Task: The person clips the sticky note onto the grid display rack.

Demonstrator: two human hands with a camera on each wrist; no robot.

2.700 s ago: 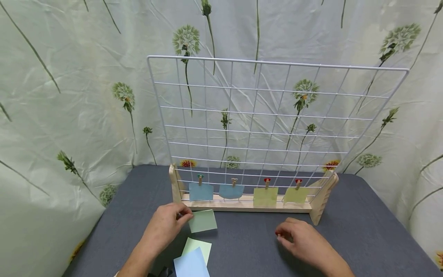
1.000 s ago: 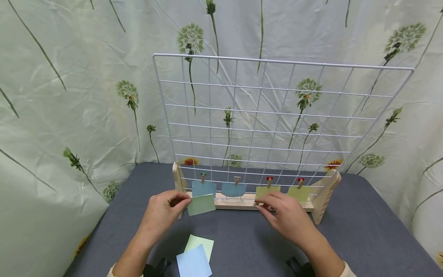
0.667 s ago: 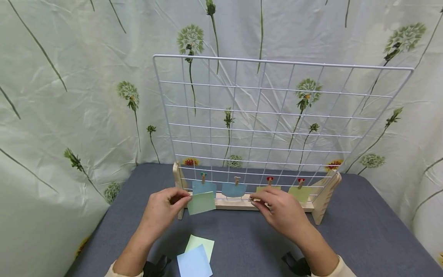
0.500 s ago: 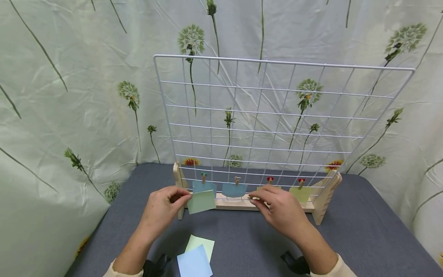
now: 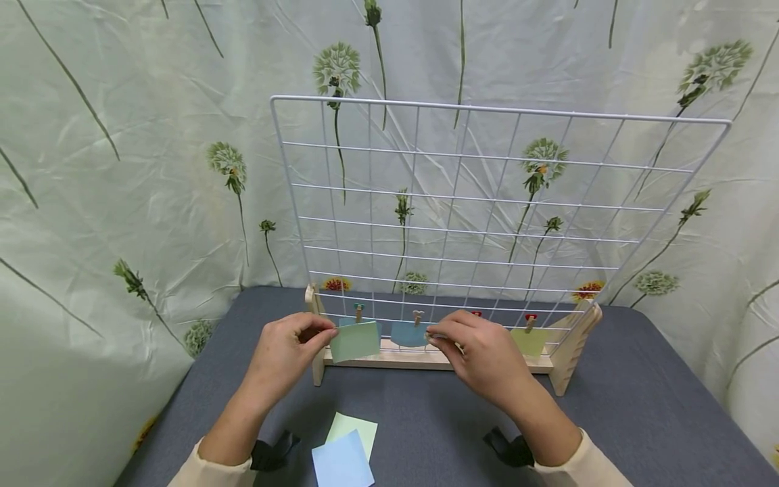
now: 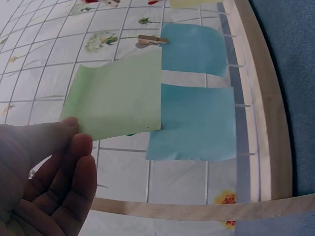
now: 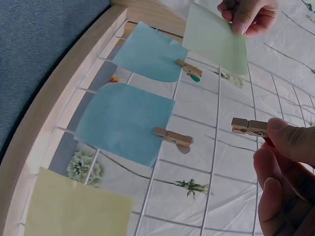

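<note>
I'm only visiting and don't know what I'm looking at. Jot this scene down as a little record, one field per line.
Left-hand grip: pinches a pale green note by one edge
Right-hand grip: pinches a wooden clothespin
Display: white wire grid in a wooden stand
Clipped on grid: two blue notes, two yellow notes
Lying on table: loose blue note, partly over a light green sheet
Backdrop: flower-print cloth
</note>
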